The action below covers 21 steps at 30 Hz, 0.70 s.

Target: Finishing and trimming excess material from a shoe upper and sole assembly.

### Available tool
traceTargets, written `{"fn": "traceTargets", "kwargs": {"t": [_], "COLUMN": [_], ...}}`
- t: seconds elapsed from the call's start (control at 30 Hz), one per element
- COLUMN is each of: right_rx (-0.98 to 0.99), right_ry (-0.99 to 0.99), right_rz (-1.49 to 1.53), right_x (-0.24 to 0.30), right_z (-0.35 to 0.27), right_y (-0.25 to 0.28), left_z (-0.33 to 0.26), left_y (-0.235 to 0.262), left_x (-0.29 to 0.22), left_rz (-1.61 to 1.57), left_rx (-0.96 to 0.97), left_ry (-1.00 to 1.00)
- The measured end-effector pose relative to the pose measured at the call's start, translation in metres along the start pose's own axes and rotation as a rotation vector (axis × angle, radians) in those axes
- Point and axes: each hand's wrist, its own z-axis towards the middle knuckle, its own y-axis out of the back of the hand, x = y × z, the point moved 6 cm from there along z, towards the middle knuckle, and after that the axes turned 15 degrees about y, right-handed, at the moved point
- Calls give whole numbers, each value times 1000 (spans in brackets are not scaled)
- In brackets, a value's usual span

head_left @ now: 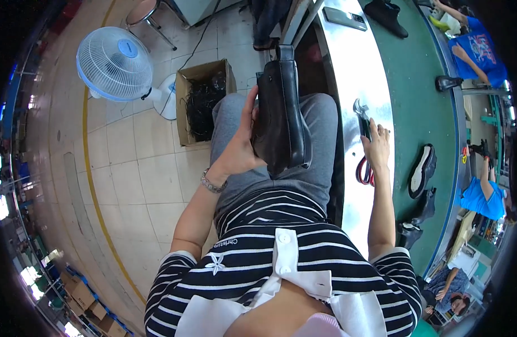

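Observation:
My left hand (240, 147) grips a black leather boot (281, 118) above my lap. Its fingers wrap the boot's left side, and a loop stands at the far end. On the metal bench to my right lies a pair of pliers (360, 108) with a silver head and dark handles. My right hand (377, 147) is at those handles, its fingers apart and the thumb beside them; no firm grip shows. Just nearer than that hand, partly covered by it, are scissors with red handles (364, 171).
A phone (345, 18) lies at the bench's far end. Beyond the bench, a green conveyor belt (410, 101) carries several black shoes (422, 171). Left of my knees stand a cardboard box (182, 106) of dark scraps and a fan (115, 64). Other people work across the belt.

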Motion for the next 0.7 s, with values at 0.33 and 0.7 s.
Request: {"fn": "traceTargets", "kwargs": {"t": [0.33,0.7], "right_rx": [28,-195], "right_ry": [767,338], "right_rz": [1233,1749], "right_x": [151,152], "right_z": [-15,-51], "right_y": [54,99], "left_z": [-22,-17], "left_y": [-7,-24], "left_x": [44,23], "left_rz": [-87,-465], "left_rx": [10,27], "left_ry": [344,224]}}
